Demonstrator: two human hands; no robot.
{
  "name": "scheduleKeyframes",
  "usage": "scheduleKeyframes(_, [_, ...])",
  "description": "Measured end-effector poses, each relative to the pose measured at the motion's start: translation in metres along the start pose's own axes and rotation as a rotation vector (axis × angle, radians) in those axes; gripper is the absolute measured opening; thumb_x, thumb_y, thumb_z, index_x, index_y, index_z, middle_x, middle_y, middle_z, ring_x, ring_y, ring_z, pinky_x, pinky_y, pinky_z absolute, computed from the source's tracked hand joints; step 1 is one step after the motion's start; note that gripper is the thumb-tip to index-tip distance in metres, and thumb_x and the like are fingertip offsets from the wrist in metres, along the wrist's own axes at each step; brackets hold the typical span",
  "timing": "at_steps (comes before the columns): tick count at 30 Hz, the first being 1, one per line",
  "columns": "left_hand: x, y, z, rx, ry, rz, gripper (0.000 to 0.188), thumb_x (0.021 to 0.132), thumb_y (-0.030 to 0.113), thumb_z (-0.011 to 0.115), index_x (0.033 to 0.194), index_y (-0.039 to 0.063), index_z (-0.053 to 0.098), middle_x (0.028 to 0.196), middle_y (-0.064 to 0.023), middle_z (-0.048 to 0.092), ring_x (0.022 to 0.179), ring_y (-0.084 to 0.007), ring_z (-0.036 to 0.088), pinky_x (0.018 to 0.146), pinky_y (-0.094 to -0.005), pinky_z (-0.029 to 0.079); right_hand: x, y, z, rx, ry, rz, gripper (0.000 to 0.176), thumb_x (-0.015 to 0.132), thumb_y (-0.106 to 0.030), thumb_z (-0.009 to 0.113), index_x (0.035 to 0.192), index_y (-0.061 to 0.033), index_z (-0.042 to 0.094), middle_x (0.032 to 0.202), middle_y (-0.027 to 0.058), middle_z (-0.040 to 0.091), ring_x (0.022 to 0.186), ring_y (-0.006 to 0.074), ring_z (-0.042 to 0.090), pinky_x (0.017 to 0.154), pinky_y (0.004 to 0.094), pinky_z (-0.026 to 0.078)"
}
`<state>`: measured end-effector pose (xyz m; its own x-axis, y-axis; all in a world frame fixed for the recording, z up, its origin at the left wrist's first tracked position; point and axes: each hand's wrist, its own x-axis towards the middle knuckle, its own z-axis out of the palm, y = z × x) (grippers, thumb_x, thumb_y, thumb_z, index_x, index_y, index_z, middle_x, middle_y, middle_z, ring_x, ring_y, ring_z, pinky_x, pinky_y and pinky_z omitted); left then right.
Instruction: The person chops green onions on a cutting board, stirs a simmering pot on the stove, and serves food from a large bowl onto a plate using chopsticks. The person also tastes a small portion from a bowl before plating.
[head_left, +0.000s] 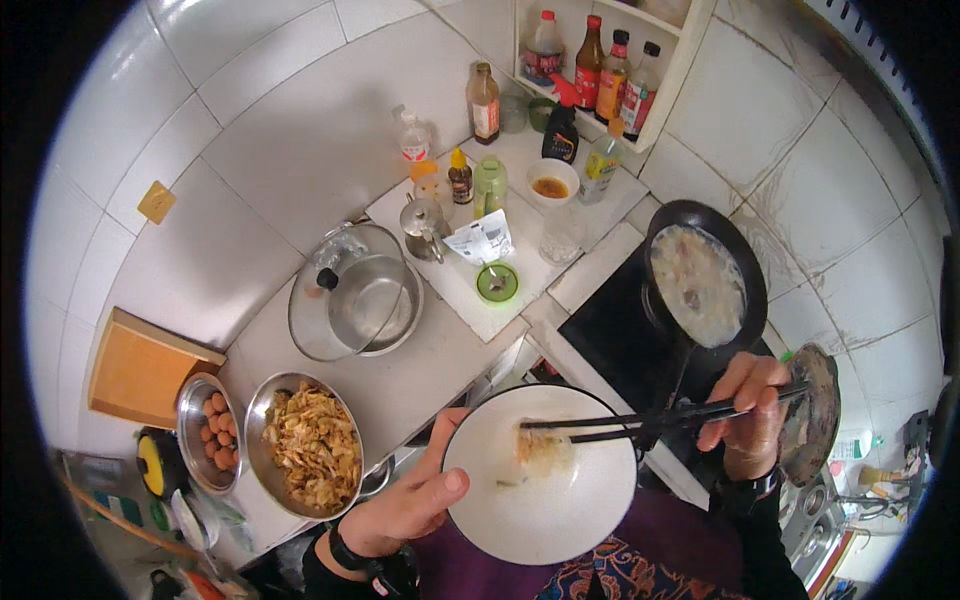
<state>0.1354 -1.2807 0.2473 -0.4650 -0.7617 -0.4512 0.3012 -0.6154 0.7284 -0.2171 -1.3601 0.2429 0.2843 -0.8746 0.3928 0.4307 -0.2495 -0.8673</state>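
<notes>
My left hand (409, 491) grips the rim of a white bowl (555, 517) with a dark edge, held tilted before my body. Inside it lies a small clump of pale, orange-tinged food (541, 450). Black chopsticks (675, 415) are held in my right hand (750, 412), and their tips touch or sit just over that clump. Beyond my right hand, a black frying pan (756, 300) with bubbling, whitish liquid and food (696, 281) stands on the black cooktop (611, 330). Its handle points back toward me and passes partly behind the chopsticks.
Left on the counter are a steel bowl of shredded brown food (311, 450), a bowl of eggs (220, 431), and a steel pot (375, 300) with a glass lid (315, 315). Sauce bottles (486, 105) and a small sauce bowl (553, 166) stand behind. A stained round pan or lid (814, 435) is at right.
</notes>
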Motion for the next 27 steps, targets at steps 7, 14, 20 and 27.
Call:
scheduleKeyframes(7, [0.008,-0.012,-0.005,-0.078,0.012,0.147,0.089,0.099,0.05,0.061,0.154,0.005,0.008,0.152,-0.0168,0.037,0.14,-0.024,0.042,0.112,-0.0386,0.038,-0.002,0.016,-0.005,0.022,0.029,0.061,0.034,0.103,-0.031,0.06,0.091,0.0003,0.061,0.087,0.0232,0.063,0.061,0.0309,0.072,0.055,0.0382,0.062])
scheduleKeyframes(14, [0.01,-0.025,-0.013,-0.08,0.027,0.087,0.108,0.09,0.062,0.066,0.162,0.008,0.006,0.164,-0.0163,0.026,0.147,-0.03,0.036,0.116,-0.0466,0.036,-0.005,0.016,-0.007,0.028,0.038,0.058,0.032,0.104,-0.03,0.058,0.091,-0.0008,0.062,0.086,0.0225,0.063,0.059,0.0294,0.071,0.054,0.037,0.061])
scheduleKeyframes(20, [0.005,-0.024,-0.012,-0.102,-0.065,0.055,0.096,0.094,0.057,0.064,0.157,0.008,0.01,0.152,-0.0133,0.038,0.14,-0.0236,0.042,0.111,-0.0395,0.039,-0.008,0.013,-0.006,0.039,0.05,0.049,0.034,0.104,-0.031,0.058,0.089,-0.0012,0.061,0.085,0.0229,0.063,0.057,0.029,0.07,0.052,0.0343,0.06])
scheduleKeyframes(27, [-0.007,-0.01,-0.003,-0.004,-0.074,-0.11,0.12,0.084,0.073,0.065,0.162,0.003,0.005,0.162,-0.016,0.031,0.148,-0.0269,0.034,0.119,-0.0406,0.031,-0.014,-0.009,0.011,0.121,0.086,0.038,0.037,0.108,-0.034,0.051,0.081,-0.0081,0.049,0.074,0.0103,0.054,0.037,0.0149,0.053,0.039,0.0239,0.046])
